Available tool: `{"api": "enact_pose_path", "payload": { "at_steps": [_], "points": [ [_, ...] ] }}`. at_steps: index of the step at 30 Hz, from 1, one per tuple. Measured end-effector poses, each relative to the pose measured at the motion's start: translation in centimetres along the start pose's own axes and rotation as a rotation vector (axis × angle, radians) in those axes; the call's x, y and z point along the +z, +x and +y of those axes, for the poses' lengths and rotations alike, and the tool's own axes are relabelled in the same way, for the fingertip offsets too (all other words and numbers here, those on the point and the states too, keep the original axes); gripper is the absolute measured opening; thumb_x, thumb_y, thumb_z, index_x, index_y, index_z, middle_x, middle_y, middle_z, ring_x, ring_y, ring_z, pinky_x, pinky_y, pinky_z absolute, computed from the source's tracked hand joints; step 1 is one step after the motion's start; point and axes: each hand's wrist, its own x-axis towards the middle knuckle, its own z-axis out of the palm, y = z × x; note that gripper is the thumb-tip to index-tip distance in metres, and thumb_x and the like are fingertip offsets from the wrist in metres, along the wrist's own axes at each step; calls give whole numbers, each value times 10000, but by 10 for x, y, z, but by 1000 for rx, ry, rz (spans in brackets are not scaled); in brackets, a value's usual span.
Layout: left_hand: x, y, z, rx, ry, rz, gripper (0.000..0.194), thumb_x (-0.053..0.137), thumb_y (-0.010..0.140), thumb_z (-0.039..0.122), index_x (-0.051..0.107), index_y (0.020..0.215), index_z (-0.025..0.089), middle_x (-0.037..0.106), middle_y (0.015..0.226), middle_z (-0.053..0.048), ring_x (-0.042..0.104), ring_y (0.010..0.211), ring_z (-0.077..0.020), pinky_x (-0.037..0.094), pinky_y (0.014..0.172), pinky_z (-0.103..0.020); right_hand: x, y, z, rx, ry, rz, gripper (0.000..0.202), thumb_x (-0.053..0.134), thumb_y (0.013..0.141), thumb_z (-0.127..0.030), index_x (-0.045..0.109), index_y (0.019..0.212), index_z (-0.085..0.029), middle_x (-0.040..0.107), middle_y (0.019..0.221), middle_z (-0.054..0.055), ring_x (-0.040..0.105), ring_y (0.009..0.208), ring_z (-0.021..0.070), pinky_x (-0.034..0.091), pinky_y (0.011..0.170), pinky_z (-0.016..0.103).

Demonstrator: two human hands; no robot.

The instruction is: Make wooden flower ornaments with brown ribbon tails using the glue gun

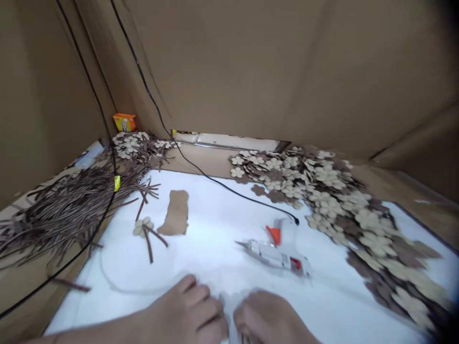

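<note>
At the bottom edge, my left hand point(195, 313) is closed with its fingers curled down; whatever they hold is hidden. Close beside it, my right hand point(274, 317) is pinched shut, slightly blurred, on what looks like a thin brown strip point(245, 337) showing beneath the fingers. Beyond my right hand a white glue gun point(274, 254) with an orange-red trigger point(274, 235) lies on its side, nozzle to the left. Further left, a cream flower cutout point(143, 226) with brown strips on it lies on the white board point(211, 210).
Brown strips point(75, 205) are heaped at left, near more flower pieces point(129, 143) and an orange-yellow box point(125, 122). Cream and brown flower cutouts point(330, 205) cover the right side. A cardboard scrap point(176, 212) lies mid-board. A black cable point(218, 182) crosses the back; brown walls point(251, 71) enclose the space.
</note>
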Motion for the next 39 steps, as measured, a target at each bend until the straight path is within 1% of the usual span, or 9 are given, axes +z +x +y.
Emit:
{"api": "enact_pose_path", "payload": {
  "at_steps": [5,12,16,19,23,26,29,33,39],
  "points": [
    [-30,7,6,2,-70,-147,132,429,879,186,549,935,180,609,909,-38,495,801,-162,385,717,-309,-17,14,-16,150,0,-110,349,191,941,-265,502,789,-216,580,603,-23,522,527,121,357,525,214],
    [-24,4,6,-174,21,-123,208,466,814,102,561,978,187,611,947,-30,491,882,-193,393,751,-318,-17,22,-26,380,18,1,266,276,940,-337,525,978,-253,601,607,-47,551,543,133,329,525,209],
    [-33,-3,6,-295,20,-83,233,424,828,69,580,966,173,619,941,-40,494,903,-197,414,780,-330,-12,17,-29,368,52,39,271,280,923,-267,471,1114,-247,573,565,-63,537,507,138,344,506,211],
    [-49,-13,14,-433,-60,-32,288,413,818,39,568,1023,170,619,972,-40,490,959,-185,434,835,-323,-19,10,-27,262,-7,124,297,285,898,-195,494,1108,-213,599,571,-47,554,496,134,379,506,217],
    [-61,-26,45,-508,49,7,341,408,824,53,554,1103,183,601,1077,-58,478,1063,-208,421,920,-383,-67,-1,3,-97,-256,237,291,321,862,-155,609,895,-179,696,774,63,642,684,164,461,622,261],
    [-52,-25,74,-458,154,11,372,414,842,98,522,1186,191,574,1191,-78,465,1151,-229,414,961,-413,-117,-9,49,9,-364,100,311,331,847,-115,609,967,-188,673,953,82,643,801,169,488,708,286],
    [-31,-17,90,-456,231,-16,438,443,845,152,447,1281,185,535,1272,-102,460,1192,-261,422,959,-460,-144,-15,99,57,-519,-58,521,324,768,-15,539,1191,-228,504,1259,122,559,1059,221,483,801,339],
    [-13,-10,89,-485,215,-73,460,451,856,196,412,1315,199,493,1326,-107,431,1232,-282,427,945,-514,-134,-20,137,-32,-609,-232,639,367,781,-31,376,1358,-306,424,1335,122,451,1193,262,439,898,410],
    [-18,-16,77,-515,132,-172,464,404,886,151,369,1342,232,436,1384,-47,289,1329,-254,350,1001,-569,-112,-16,148,-41,-509,-241,574,351,830,-92,377,1351,-332,437,1333,98,457,1189,248,427,921,417]
  ]
}}
